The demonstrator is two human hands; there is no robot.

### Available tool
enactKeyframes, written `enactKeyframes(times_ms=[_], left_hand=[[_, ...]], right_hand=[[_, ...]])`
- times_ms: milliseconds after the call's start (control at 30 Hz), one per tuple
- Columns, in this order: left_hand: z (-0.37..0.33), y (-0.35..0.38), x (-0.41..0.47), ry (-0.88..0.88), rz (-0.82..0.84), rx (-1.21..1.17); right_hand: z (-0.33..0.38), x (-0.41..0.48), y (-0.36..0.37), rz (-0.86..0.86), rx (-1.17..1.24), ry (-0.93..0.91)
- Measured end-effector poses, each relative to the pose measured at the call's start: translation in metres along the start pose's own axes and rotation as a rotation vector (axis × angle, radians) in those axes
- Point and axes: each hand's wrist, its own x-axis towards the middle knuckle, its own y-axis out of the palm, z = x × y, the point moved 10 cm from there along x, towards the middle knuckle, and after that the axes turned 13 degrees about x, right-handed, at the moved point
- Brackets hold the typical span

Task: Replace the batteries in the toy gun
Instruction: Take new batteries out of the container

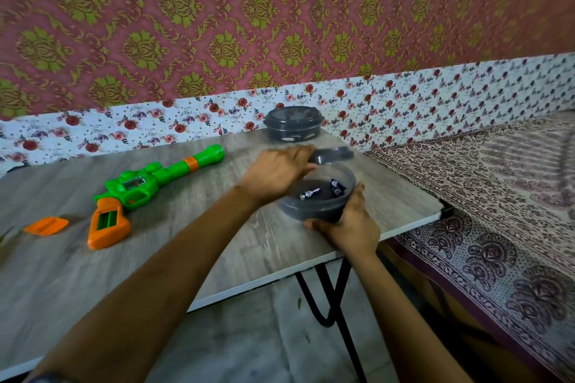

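Note:
A green and orange toy gun (141,188) lies on the wooden table (193,246), its grip compartment uncovered and showing no batteries. The orange battery cover (46,225) lies apart at the far left. A grey round container (314,207) with a few dark batteries (309,193) inside stands near the table's right edge. My right hand (350,224) grips its near wall. My left hand (278,172) holds the grey lid (331,155) just behind the container, blurred by motion.
A second grey container (292,124) with its lid on stands at the back of the table by the flowered wall. A bed with a patterned cover (497,196) lies close on the right. The table's black legs (329,298) show below its front edge.

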Motion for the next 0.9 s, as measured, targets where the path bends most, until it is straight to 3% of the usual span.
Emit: enactKeyframes(times_ms=[133,300,500,633,900], left_hand=[[0.065,0.014,0.007,-0.453,0.146,-0.190],[0.132,0.046,-0.025,-1.057,0.101,-0.635],[0.142,0.115,-0.092,-1.645,-0.115,-1.096],[0.131,0.150,-0.118,-1.767,-0.146,-1.240],[0.127,0.209,-0.133,-1.721,0.046,-1.228]], right_hand=[[0.002,-0.002,0.001,0.033,0.049,0.008],[0.007,0.007,-0.008,0.072,0.274,-0.022],[-0.002,0.018,-0.007,0.083,0.212,-0.015],[-0.005,0.017,-0.007,0.014,0.128,-0.027],[-0.004,0.019,-0.008,-0.005,0.082,-0.039]])
